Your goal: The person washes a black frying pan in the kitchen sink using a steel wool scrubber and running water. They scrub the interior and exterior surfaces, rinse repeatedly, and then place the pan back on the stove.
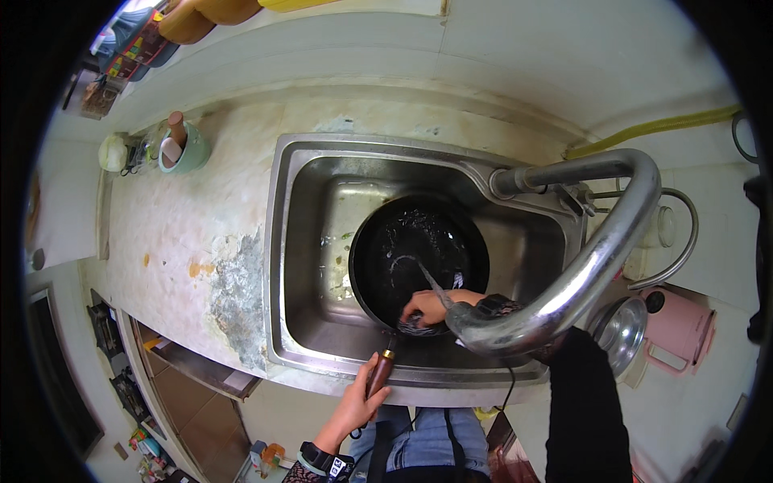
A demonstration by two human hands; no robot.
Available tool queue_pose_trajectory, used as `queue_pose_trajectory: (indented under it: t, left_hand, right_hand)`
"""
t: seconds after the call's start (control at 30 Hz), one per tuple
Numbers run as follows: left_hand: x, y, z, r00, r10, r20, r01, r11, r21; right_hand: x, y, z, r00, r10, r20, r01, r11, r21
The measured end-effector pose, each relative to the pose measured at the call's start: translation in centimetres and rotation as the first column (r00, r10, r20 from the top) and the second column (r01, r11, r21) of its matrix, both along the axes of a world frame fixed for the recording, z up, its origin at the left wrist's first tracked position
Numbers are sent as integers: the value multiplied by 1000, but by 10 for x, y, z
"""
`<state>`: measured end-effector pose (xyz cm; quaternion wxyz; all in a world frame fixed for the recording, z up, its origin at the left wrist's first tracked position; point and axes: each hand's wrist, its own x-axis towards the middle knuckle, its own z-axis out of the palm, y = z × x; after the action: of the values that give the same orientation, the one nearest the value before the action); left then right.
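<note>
A black frying pan [416, 259] sits in the stainless steel sink [344, 211], under a thin stream of water from the curved metal faucet [604, 253]. My left hand [356, 401] is closed around the pan's brown handle [379, 377] at the sink's front edge. Inside the pan, near its front wall, my right hand [429, 307] presses down with bent fingers on what looks like a shiny scrubber [418, 329], mostly hidden beneath them. Water wets the pan's bottom, and small green scraps lie on the sink floor left of it.
On the counter [235, 199] at the back left stands a green cup [192, 151] with a pestle-like wooden piece in it. Right of the sink are a metal bowl [622, 335] and a pink electric kettle [679, 326]. An open drawer [202, 368] juts out at the lower left.
</note>
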<state>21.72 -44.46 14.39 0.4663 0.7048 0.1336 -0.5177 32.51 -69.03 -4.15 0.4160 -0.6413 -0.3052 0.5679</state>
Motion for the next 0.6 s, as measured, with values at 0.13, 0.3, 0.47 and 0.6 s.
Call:
queue_pose_trajectory:
  t: [0.13,0.3,0.47,0.6]
  left_hand:
    - [6,1,-1,998,-64,-28,65,998,13]
    - [6,1,-1,996,-93,-16,94,995,38]
    - [3,0,-1,999,-3,-50,7,998,66]
    - [7,0,-5,999,-45,-26,46,997,57]
  right_hand:
    - [19,68,-29,769,-584,260,561,812,164]
    - [53,108,-44,83,-966,244,987,115,116]
    - [3,5,-16,989,9,148,18,984,-179]
    - [25,-32,-30,626,-70,777,657,583,-477]
